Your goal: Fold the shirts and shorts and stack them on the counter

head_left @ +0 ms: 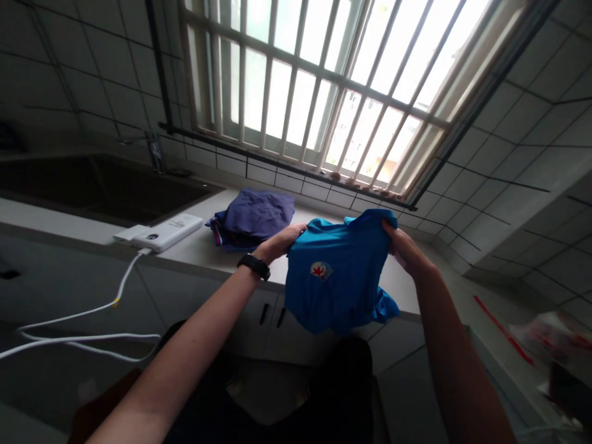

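A bright blue shirt (340, 277) with a small round red-and-white emblem hangs between my two hands, above the front edge of the counter. My left hand (283, 240), with a black band on its wrist, is closed on the shirt's upper left part. At the upper right, my right hand (401, 245) grips the cloth with the thumb on top. The shirt's lower part droops in loose folds past the counter edge. Just left of my left hand lies a folded stack of purple and dark clothes (259, 213) on the counter.
A white power bank (173, 232) with a white cable (124, 277) sits at the counter's front edge. Beyond it is a dark sink (92, 185) with a faucet (155, 151). A red strip (502, 327) and a plastic bag (555, 336) lie at right. A barred window (314, 80) is behind.
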A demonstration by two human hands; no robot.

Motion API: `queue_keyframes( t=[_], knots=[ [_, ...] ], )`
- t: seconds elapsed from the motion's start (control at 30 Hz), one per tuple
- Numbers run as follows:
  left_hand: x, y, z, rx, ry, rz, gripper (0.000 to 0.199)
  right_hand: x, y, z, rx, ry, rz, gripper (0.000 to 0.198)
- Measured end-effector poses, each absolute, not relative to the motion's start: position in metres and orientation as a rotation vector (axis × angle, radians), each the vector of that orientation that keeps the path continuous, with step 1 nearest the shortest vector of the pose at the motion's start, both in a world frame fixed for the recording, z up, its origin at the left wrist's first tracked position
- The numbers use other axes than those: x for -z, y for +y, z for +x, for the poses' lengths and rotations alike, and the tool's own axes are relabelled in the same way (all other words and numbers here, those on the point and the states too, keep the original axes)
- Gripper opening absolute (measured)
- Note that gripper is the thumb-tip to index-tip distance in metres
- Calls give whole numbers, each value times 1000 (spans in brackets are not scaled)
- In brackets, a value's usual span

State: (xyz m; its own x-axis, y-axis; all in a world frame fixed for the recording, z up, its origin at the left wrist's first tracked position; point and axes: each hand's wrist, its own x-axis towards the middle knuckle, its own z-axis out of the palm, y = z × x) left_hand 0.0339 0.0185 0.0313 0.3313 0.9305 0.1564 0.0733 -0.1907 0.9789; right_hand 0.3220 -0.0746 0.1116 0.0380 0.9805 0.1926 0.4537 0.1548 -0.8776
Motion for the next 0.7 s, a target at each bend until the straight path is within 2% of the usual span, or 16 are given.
queue_keyframes(
  t=[0.1,0.17,0.3,0.37,0.47,0.63,0.7],
  knots=[
    [-77,9,-2,-963,871,1552,24,-134,-74,319,-625,-1520,-1329,63],
    [-107,4,-19,-1087,864,1604,28,-144,-70,315,-517,-1430,-1241,60],
    [-149,2,-25,-1372,995,1729,15,-148,-63,311,-487,-1351,-1205,51],
    [-157,5,-21,-1478,1084,1768,13,-146,-59,315,-504,-1398,-1247,43],
    [-157,8,-16,-1544,1125,1849,15,-141,-53,329,-369,-1403,-1294,34],
    [-148,3,-1,-1393,1049,1942,23,-124,-57,337,-36,-1493,-1600,25],
    [-147,-3,14,-1304,1006,1993,24,-115,-64,321,67,-1592,-1569,39]
  ],
)
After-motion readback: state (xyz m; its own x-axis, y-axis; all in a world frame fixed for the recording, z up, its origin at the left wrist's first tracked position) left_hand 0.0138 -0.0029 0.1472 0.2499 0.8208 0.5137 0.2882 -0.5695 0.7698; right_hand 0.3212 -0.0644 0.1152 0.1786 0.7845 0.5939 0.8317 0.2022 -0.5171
